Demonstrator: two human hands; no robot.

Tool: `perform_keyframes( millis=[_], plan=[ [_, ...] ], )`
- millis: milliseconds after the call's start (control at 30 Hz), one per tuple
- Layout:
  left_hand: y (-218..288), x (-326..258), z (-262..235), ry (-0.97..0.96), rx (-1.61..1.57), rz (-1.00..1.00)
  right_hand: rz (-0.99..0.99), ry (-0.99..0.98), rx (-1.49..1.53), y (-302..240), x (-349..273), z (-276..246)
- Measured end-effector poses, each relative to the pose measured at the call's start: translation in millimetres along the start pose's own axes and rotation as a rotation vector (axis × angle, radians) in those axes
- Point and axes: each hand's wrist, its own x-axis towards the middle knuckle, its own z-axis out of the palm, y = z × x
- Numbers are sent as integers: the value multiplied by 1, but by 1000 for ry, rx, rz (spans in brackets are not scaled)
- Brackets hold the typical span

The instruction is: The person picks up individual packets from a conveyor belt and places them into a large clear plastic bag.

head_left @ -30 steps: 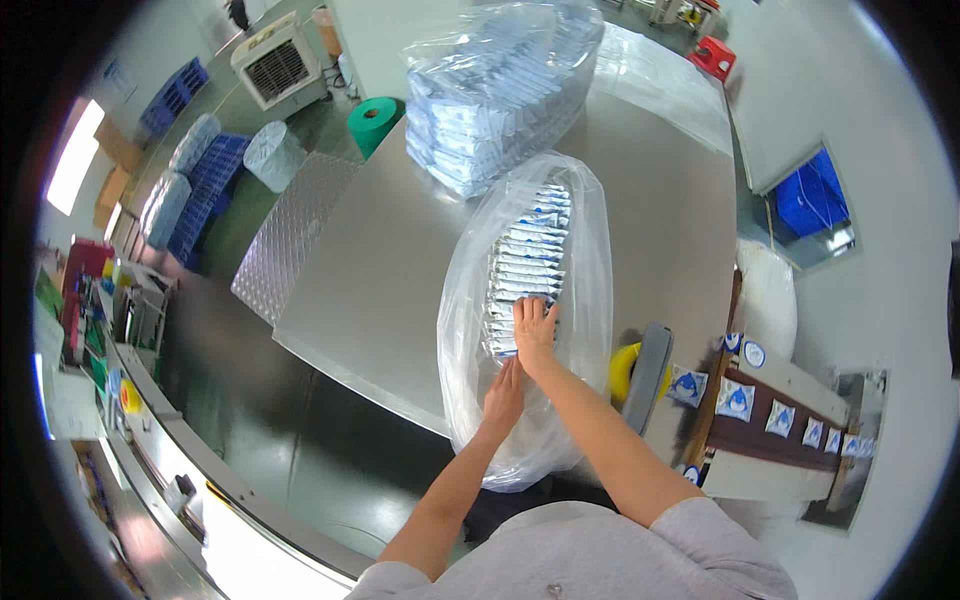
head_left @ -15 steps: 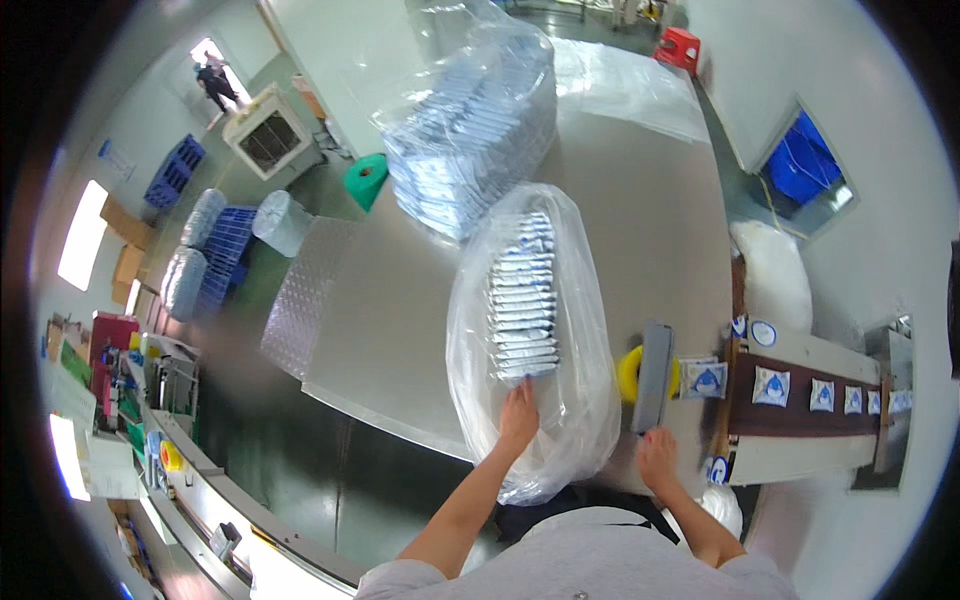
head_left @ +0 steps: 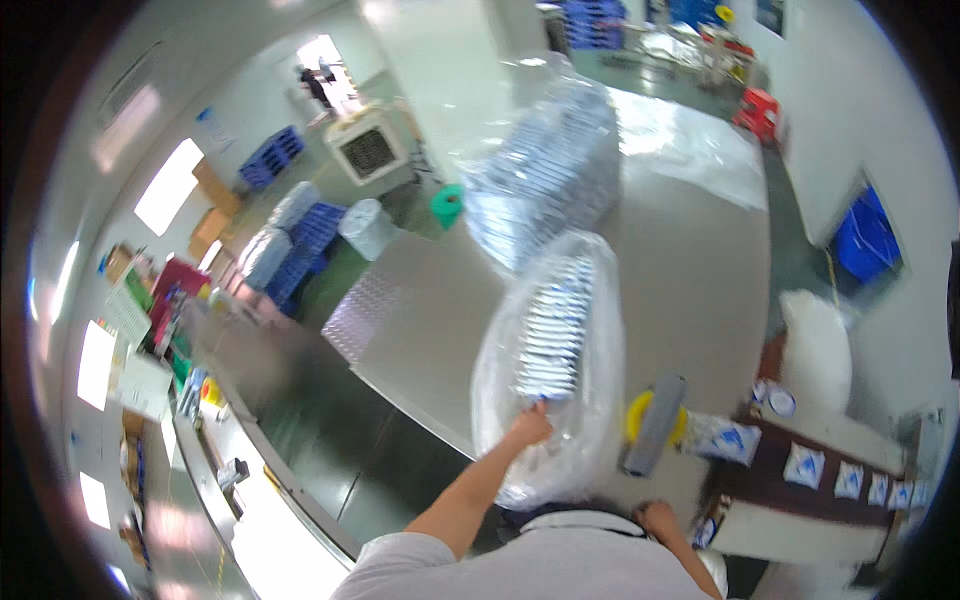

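Head view of a packing station. The left hand [head_left: 533,426], its fingers partly curled, lies at the near end of a row of upright packets [head_left: 550,345], white with blue marks; motion blur and viewing angle make it impossible to tell whether it grips the last packet or only touches it. The row runs from near to far inside an open clear plastic bag [head_left: 598,430], which lies lengthwise at the middle of the metal surface [head_left: 695,270], its loose walls standing around the packets. The right hand [head_left: 657,520] is near the person's torso, to the right of the bag and apart from it; its fingers appear bent, but whether they hold anything cannot be told.

Right of the bag, a long grey bar [head_left: 656,428] lies across a yellow ring [head_left: 637,415]. Just beside these, a pillow-shaped packet [head_left: 725,440] lies at the left end of a brown conveyor belt [head_left: 765,490], along which similar packets are spaced in a line. Beyond the open bag stands a larger filled bag [head_left: 548,170]; a clear plastic sheet [head_left: 690,150] covers the far right part of the surface.
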Motion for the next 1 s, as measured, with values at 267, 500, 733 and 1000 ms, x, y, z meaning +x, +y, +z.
perform_keyframes(
  millis=[267, 500, 733, 1000],
  plan=[
    [-31, 11, 22, 153, -403, -89, 186, -51, -2, -1, 8, 9],
    [-45, -23, 13, 90, -278, -35, -127, -152, 597, 47, -16, -94],
    [-20, -17, -8, 50, -310, -55, 296, 433, -176, 248, -50, -219],
    [-30, -15, 3, 42, -251, -70, 129, -229, -270, 302, -5, -256]
  ],
)
